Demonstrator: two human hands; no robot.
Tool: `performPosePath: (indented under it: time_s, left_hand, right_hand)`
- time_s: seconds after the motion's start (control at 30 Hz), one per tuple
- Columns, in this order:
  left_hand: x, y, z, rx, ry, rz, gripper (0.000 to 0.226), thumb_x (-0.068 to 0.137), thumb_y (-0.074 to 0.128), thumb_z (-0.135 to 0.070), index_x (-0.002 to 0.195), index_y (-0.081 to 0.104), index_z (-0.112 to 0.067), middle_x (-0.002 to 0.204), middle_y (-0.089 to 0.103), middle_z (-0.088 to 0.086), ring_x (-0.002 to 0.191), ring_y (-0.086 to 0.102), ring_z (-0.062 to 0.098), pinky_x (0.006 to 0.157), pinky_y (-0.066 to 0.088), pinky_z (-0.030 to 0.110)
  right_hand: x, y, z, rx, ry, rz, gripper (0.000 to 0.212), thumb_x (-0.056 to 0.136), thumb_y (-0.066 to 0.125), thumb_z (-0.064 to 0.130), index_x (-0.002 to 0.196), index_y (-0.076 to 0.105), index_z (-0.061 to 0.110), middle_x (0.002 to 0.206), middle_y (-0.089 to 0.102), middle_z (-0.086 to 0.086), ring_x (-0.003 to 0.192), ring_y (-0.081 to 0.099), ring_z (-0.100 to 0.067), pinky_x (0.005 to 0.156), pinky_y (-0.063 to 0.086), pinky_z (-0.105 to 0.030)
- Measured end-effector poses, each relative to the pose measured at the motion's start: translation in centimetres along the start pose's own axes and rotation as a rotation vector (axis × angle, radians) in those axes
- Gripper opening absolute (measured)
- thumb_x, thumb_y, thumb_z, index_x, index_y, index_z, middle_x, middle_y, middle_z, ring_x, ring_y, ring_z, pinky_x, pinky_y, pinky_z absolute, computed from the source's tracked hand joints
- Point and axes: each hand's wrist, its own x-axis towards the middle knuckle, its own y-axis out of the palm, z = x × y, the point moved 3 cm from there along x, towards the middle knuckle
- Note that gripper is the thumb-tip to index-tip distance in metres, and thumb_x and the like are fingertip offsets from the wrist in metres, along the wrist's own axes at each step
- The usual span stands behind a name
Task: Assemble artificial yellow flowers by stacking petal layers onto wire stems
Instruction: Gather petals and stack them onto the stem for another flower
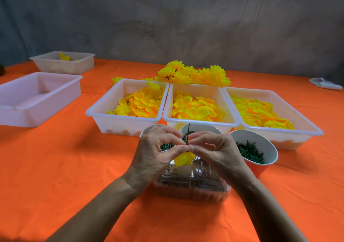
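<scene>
Head view: left hand [158, 148] and right hand [216, 149] meet fingertip to fingertip over the bench [55, 167], both pinching the thin dark-green wire stem [188, 133], which stands roughly upright and pokes up above the fingers. A small yellow fabric petal layer [183, 159] hangs on the stem just below the pinch, partly hidden by the left thumb. All of it is held in the air above the clear plastic clamshell box [191, 187] of dark parts, in front of the white paper cups [260, 148] of green pieces.

Supply: three white plastic trays [128, 119] of loose yellow petals, side by side behind the cups. A heap of finished yellow flowers [193, 74] sits behind those.

Judgement: first layer is on, more to stack.
- Keep the stem vertical, with one hand gripping below the petal as a stop.
- Feed the next layer's centre hole over the free top end; don't force it, fabric tears at the hole.
- Slide it down flush and rotate it so the petals offset the layer below.
- The wire bends easily, so pinch close to the petal.
- I can't tell which tray comes next.
</scene>
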Motion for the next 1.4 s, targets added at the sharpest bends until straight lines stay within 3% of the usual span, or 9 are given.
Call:
performPosePath:
  time_s: [0.23, 0.57, 0.77, 0.97, 1.13, 1.27, 1.3, 1.33, 1.4]
  left_hand:
    - [0.4, 0.3, 0.4, -0.078, -0.031, 0.031, 0.019, 0.067, 0.074, -0.030, 0.069, 0.072, -0.011, 0.086, 0.069, 0.003, 0.090, 0.064, 0.021, 0.084, 0.050, 0.046]
    - [1.1, 0.7, 0.4, -0.098, -0.059, 0.162, 0.005, 0.073, 0.077, -0.009, 0.077, 0.074, -0.011, 0.088, 0.068, -0.006, 0.088, 0.064, 0.006, 0.084, 0.050, 0.023]
    - [1.4, 0.7, 0.9, -0.138, -0.143, 0.180, 0.009, 0.073, 0.078, -0.004, 0.072, 0.074, -0.012, 0.087, 0.070, -0.002, 0.086, 0.065, 0.009, 0.083, 0.049, 0.023]
    - [1.7, 0.7, 1.0, -0.152, -0.131, 0.198, 0.007, 0.073, 0.078, -0.004, 0.073, 0.074, -0.009, 0.084, 0.070, -0.002, 0.083, 0.065, 0.006, 0.080, 0.048, 0.018]
    - [1.6, 0.7, 1.2, -0.139, -0.097, 0.188, 0.006, 0.072, 0.079, -0.005, 0.073, 0.073, -0.007, 0.081, 0.069, -0.006, 0.082, 0.063, 0.001, 0.079, 0.046, 0.013]
    - [1.4, 0.7, 1.2, -0.164, -0.103, 0.185, 0.005, 0.073, 0.078, -0.004, 0.073, 0.073, -0.006, 0.080, 0.068, -0.008, 0.081, 0.063, 0.001, 0.080, 0.048, 0.016]
    - [1.4, 0.8, 1.2, -0.175, -0.112, 0.183, 0.005, 0.073, 0.078, -0.004, 0.074, 0.073, -0.005, 0.081, 0.069, -0.007, 0.082, 0.064, 0.002, 0.080, 0.049, 0.016]
    - [1.3, 0.8, 1.2, -0.192, -0.126, 0.183, 0.004, 0.074, 0.078, -0.004, 0.074, 0.073, -0.004, 0.082, 0.069, -0.005, 0.082, 0.064, 0.004, 0.079, 0.049, 0.017]
    - [1.1, 0.8, 1.2, -0.219, -0.147, 0.185, 0.004, 0.075, 0.077, -0.003, 0.075, 0.073, -0.003, 0.083, 0.070, -0.001, 0.083, 0.065, 0.006, 0.079, 0.050, 0.018]
  right_hand:
    - [0.3, 0.0, -0.5, 0.082, 0.025, 0.016, 0.007, 0.076, 0.073, 0.003, 0.074, 0.075, 0.010, 0.092, 0.071, -0.010, 0.087, 0.068, -0.021, 0.079, 0.055, -0.036]
    - [1.9, -1.7, -0.3, 0.144, 0.100, 0.010, 0.007, 0.078, 0.070, 0.003, 0.084, 0.074, 0.003, 0.084, 0.074, -0.013, 0.076, 0.067, -0.017, 0.069, 0.055, -0.025]
    - [7.8, -5.1, -3.1, -0.273, 0.167, -0.266, 0.015, 0.085, 0.067, 0.008, 0.098, 0.073, 0.006, 0.103, 0.071, -0.014, 0.089, 0.064, -0.016, 0.077, 0.047, -0.028]
    - [12.9, -5.5, -5.2, -0.766, 0.382, -0.063, 0.036, 0.092, 0.058, 0.029, 0.125, 0.061, 0.014, 0.135, 0.055, -0.009, 0.122, 0.052, -0.026, 0.101, 0.041, -0.038]
    - [15.0, -4.1, -6.2, -0.765, 0.554, 0.112, 0.037, 0.097, 0.048, 0.020, 0.130, 0.054, 0.003, 0.140, 0.048, -0.014, 0.127, 0.045, -0.031, 0.104, 0.038, -0.038]
    - [15.4, -4.3, -7.6, -0.588, 0.572, -0.153, 0.019, 0.092, 0.053, 0.007, 0.088, 0.065, -0.006, 0.095, 0.061, -0.025, 0.088, 0.057, -0.030, 0.068, 0.040, -0.035]
    - [15.5, -4.6, -7.9, -0.560, 0.552, -0.241, 0.017, 0.090, 0.055, 0.006, 0.082, 0.067, -0.005, 0.089, 0.061, -0.027, 0.079, 0.033, -0.019, 0.065, 0.033, -0.032]
    - [15.4, -4.8, -8.0, -0.511, 0.521, -0.325, 0.014, 0.087, 0.060, 0.006, 0.086, 0.071, -0.003, 0.092, 0.066, -0.027, 0.107, 0.060, -0.024, 0.065, 0.032, -0.028]
    - [14.7, -5.1, -7.6, -0.378, 0.449, -0.473, 0.013, 0.080, 0.071, 0.009, 0.092, 0.075, 0.009, 0.096, 0.071, -0.015, 0.073, 0.060, -0.018, 0.066, 0.038, -0.026]
